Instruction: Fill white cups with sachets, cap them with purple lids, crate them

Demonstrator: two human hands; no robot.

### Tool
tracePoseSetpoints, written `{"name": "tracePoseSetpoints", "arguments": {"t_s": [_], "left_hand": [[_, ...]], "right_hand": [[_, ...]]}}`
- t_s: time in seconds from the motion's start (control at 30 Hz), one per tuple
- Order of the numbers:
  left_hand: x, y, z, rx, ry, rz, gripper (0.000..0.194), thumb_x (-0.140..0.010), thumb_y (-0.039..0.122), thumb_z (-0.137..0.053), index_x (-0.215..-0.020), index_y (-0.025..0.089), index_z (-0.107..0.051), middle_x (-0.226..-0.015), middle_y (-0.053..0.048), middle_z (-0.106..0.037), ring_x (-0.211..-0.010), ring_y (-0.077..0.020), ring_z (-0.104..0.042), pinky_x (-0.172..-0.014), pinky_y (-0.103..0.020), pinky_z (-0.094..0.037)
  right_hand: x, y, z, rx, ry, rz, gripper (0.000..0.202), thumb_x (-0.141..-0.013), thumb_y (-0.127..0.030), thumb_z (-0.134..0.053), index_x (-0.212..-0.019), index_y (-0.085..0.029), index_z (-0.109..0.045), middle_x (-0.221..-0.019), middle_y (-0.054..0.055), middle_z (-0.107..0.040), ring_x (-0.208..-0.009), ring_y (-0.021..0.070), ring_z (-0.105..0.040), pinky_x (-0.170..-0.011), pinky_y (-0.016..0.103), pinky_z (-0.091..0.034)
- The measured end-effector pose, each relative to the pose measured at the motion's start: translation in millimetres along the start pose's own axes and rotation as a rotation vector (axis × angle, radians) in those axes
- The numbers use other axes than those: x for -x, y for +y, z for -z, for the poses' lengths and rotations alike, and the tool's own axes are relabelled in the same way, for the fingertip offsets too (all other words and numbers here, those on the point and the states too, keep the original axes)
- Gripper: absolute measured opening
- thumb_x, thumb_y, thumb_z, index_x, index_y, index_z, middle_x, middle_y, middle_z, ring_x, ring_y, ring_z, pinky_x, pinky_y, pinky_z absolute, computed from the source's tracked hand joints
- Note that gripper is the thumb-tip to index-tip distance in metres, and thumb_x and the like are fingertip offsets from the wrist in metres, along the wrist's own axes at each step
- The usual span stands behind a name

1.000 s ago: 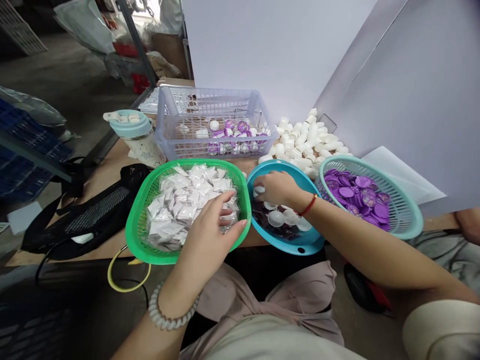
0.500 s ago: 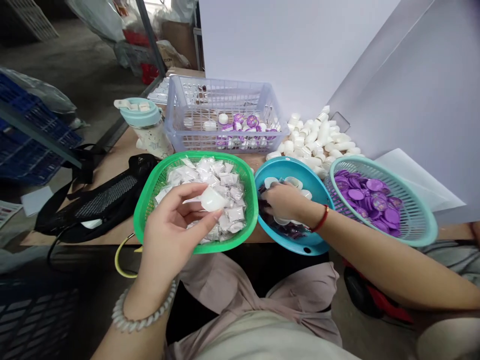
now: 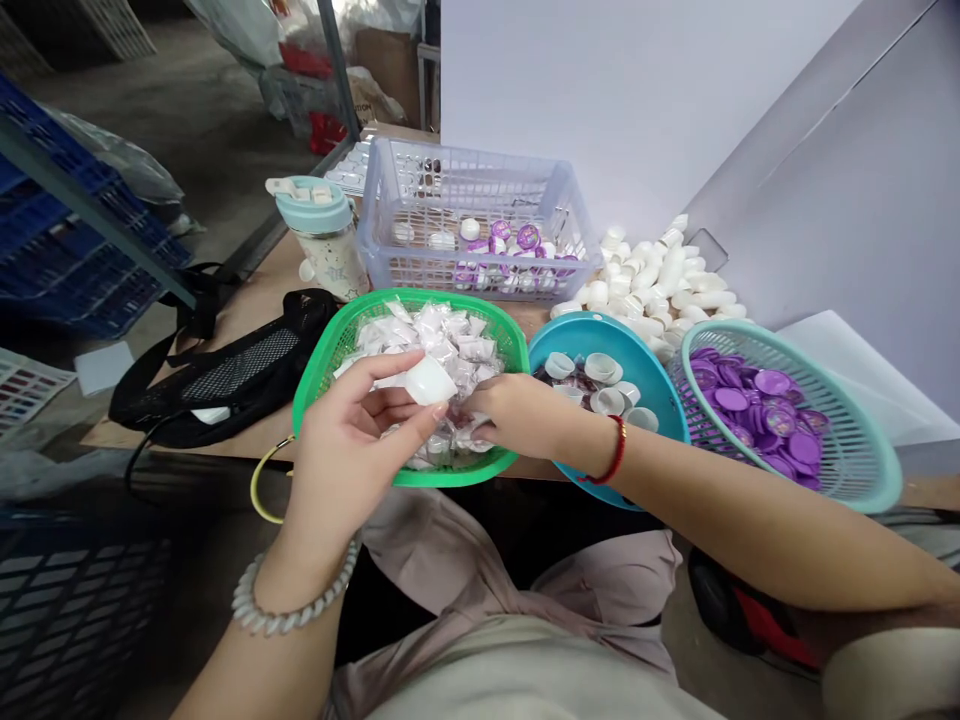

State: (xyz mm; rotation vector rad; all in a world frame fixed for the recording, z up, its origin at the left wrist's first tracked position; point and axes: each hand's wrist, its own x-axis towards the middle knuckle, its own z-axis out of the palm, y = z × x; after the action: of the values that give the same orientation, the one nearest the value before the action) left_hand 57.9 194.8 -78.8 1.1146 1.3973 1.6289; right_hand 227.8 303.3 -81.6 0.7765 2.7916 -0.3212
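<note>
A small white cup [image 3: 430, 381] is pinched between the thumb and fingers of my left hand [image 3: 349, 430], above the green basket [image 3: 306, 385] of small clear packets [image 3: 476, 348]. My right hand [image 3: 525, 412] reaches over that basket's right side with its fingers bent down among the packets; what they hold, if anything, is hidden. Just right of it, partly under my wrist, a blue bowl [image 3: 660, 375] holds several white cups [image 3: 600, 367] and dark packets. Farther right, purple discs [image 3: 772, 383] fill part of a pale green basket [image 3: 874, 450].
Behind the green basket stands a lilac crate [image 3: 472, 275] with white and purple pieces. A lidded tumbler [image 3: 326, 240] and a black bag [image 3: 240, 380] are on the left. White pieces [image 3: 667, 280] lie heaped beside the pale wall [image 3: 637, 90].
My right hand has moved left, out of the blue bowl and over to the packets in the green basket. My left hand still holds the white cup. The whole view has shifted slightly.
</note>
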Motion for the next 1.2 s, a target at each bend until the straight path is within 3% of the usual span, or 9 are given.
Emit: {"name": "tracePoseSetpoints", "arguments": {"t_s": [0.27,0.33,0.47,0.53,0.6,0.73,0.9,1.07,1.2], "left_hand": [[-3.5,-4.7,7.2,-0.041,0.003,0.022,0.042,-0.073,0.025,-0.091,-0.113,0.021,-0.076,-0.11,-0.006,-0.08,-0.088,-0.0189,-0.077,-0.081,-0.031,-0.068],[-5.0,-7.0,9.3,-0.054,0.003,0.045,0.044,-0.073,0.024,-0.091,-0.113,0.021,-0.076,-0.11,-0.006,-0.08,-0.088,-0.0179,-0.077,-0.081,-0.03,-0.067],[-3.2,-7.3,-0.4,0.081,-0.085,0.125,0.042,-0.071,0.021,-0.092,-0.109,0.021,-0.074,-0.106,-0.004,-0.079,-0.086,-0.0163,-0.076,-0.076,-0.027,-0.066],[0.5,-2.8,-12.7,0.266,-0.154,0.194,0.041,-0.071,0.021,-0.092,-0.106,0.023,-0.071,-0.105,-0.002,-0.079,-0.087,-0.0158,-0.077,-0.077,-0.026,-0.066],[5.1,4.0,-26.2,0.459,-0.216,0.292,0.043,-0.069,0.019,-0.094,-0.104,0.025,-0.069,-0.1,0.002,-0.08,-0.086,-0.0138,-0.078,-0.078,-0.023,-0.066],[13.2,16.3,-43.5,0.673,-0.33,0.494,0.047,-0.066,0.021,-0.098,-0.103,0.027,-0.07,-0.096,0.004,-0.08,-0.085,-0.011,-0.079,-0.08,-0.018,-0.065],[18.0,24.8,-55.2,0.695,-0.379,0.584,0.054,-0.062,0.043,-0.102,-0.104,0.023,-0.074,-0.103,-0.002,-0.079,-0.091,-0.0153,-0.079,-0.079,-0.019,-0.066],[18.6,29.9,-78.1,0.536,-0.323,0.531,0.036,-0.074,0.039,-0.095,-0.101,0.024,-0.076,-0.091,0.002,-0.077,-0.071,-0.0079,-0.07,-0.065,-0.013,-0.06],[20.8,23.0,-94.6,0.499,-0.379,0.54,0.034,-0.073,0.039,-0.095,-0.097,0.023,-0.078,-0.078,0.003,-0.073,-0.061,-0.0056,-0.06,-0.057,-0.012,-0.056]], "right_hand": [[4.2,10.9,12.1,0.031,0.12,-0.051,0.025,-0.105,-0.02,-0.057,-0.107,-0.018,-0.082,-0.1,0.009,-0.082,-0.094,0.0251,-0.076,-0.081,0.033,-0.055],[13.1,13.4,18.8,-0.132,0.318,-0.039,0.02,-0.103,-0.022,-0.063,-0.099,-0.02,-0.082,-0.093,0.006,-0.082,-0.087,0.0214,-0.075,-0.08,0.032,-0.056],[27.8,3.8,25.8,-0.791,0.875,0.05,0.009,-0.093,-0.03,-0.077,-0.089,-0.023,-0.078,-0.084,0.001,-0.079,-0.075,0.0175,-0.073,-0.069,0.029,-0.06],[32.7,-6.1,24.0,-0.992,1.006,0.078,0.014,-0.092,-0.036,-0.079,-0.09,-0.023,-0.075,-0.085,0.001,-0.078,-0.075,0.0174,-0.074,-0.067,0.029,-0.062],[38.4,-13.0,21.2,-0.958,1.085,0.099,0.014,-0.093,-0.036,-0.078,-0.089,-0.024,-0.074,-0.085,0.001,-0.078,-0.073,0.0165,-0.074,-0.068,0.029,-0.063],[61.0,-6.4,23.7,-0.538,1.079,0.208,0.011,-0.098,-0.026,-0.069,-0.088,-0.028,-0.074,-0.085,0.001,-0.08,-0.078,0.0171,-0.077,-0.078,0.031,-0.066],[102.6,7.5,35.2,-0.216,0.953,0.325,0.016,-0.102,-0.015,-0.062,-0.104,-0.027,-0.073,-0.097,0.005,-0.081,-0.099,0.0199,-0.077,-0.093,0.035,-0.066],[135.7,-6.4,32.8,0.041,0.873,0.206,0.032,-0.105,-0.011,-0.046,-0.1,-0.024,-0.075,-0.102,0.009,-0.08,-0.1,0.0249,-0.076,-0.094,0.039,-0.067],[151.7,-15.4,26.0,0.179,0.788,0.03,0.033,-0.104,-0.016,-0.048,-0.108,-0.017,-0.081,-0.105,0.011,-0.079,-0.086,0.0274,-0.073,-0.079,0.045,-0.068]]}}
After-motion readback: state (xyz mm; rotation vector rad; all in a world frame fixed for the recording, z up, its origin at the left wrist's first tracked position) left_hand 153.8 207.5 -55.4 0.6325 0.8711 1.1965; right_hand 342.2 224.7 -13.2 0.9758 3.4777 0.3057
